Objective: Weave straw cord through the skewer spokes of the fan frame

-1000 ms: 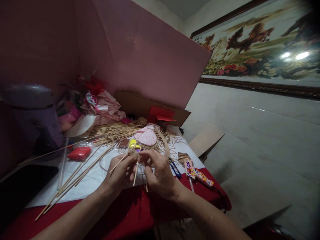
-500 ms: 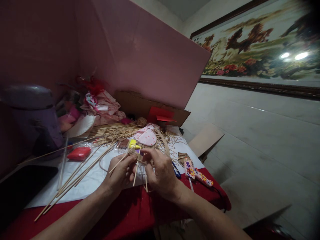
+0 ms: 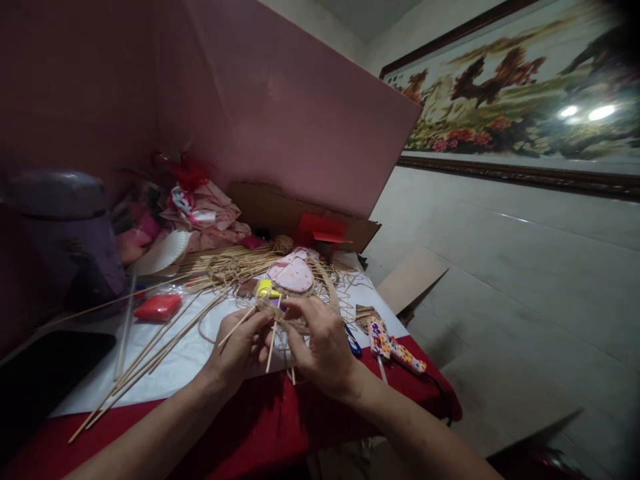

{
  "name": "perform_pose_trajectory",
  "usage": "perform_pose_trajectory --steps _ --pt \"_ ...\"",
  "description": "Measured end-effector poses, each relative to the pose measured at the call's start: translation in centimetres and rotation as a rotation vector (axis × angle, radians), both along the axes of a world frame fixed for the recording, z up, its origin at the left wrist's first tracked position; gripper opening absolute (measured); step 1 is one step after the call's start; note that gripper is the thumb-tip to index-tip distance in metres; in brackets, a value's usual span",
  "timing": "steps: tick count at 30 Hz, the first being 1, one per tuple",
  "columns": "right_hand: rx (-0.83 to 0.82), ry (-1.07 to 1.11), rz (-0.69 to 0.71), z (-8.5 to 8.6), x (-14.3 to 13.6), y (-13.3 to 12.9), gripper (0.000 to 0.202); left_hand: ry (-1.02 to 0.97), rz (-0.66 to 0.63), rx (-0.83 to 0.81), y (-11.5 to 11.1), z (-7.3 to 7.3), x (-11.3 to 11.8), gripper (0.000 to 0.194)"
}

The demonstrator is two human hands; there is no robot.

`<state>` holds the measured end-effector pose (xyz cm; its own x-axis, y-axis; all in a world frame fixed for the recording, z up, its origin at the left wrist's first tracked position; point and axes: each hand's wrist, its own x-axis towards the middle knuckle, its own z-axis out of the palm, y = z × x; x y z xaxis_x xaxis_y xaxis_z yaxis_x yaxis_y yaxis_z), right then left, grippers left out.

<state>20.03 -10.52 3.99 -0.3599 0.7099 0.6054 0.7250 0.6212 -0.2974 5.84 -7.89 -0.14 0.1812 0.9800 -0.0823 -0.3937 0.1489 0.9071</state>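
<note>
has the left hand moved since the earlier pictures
No, not visibly: the left hand sits in the same place relative to the red packet, with no clear shift either way.

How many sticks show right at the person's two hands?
3: a slanting stick over the left hand, a middle stick between the hands, and a short stick poking down beside the right hand. Fingers may hide more.

Probably a home, though dim: framed horse picture [image 3: 500, 93], tiled wall [image 3: 530, 280], cloth-covered craft table [image 3: 320, 417].

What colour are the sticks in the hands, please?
The sticks are pale tan, best seen in the head view.
</note>
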Motion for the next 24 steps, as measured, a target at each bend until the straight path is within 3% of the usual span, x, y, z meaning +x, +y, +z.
perform_pose_trajectory --steps 4,10,24 --pt "-0.004 -0.131 -0.073 -0.04 -0.32 -0.08 0.011 -0.011 0.014 0.025 0.13 -0.37 -0.01 0.029" --pt "0.052 -0.304 -0.157 -0.17 -0.78 0.22 0.007 0.014 0.063 0.002 0.21 -0.32 0.06 0.029" --pt "0.222 -0.421 -0.158 -0.7 -0.99 0.75 0.008 0.003 0.047 0.011 0.15 -0.46 0.07 0.028"
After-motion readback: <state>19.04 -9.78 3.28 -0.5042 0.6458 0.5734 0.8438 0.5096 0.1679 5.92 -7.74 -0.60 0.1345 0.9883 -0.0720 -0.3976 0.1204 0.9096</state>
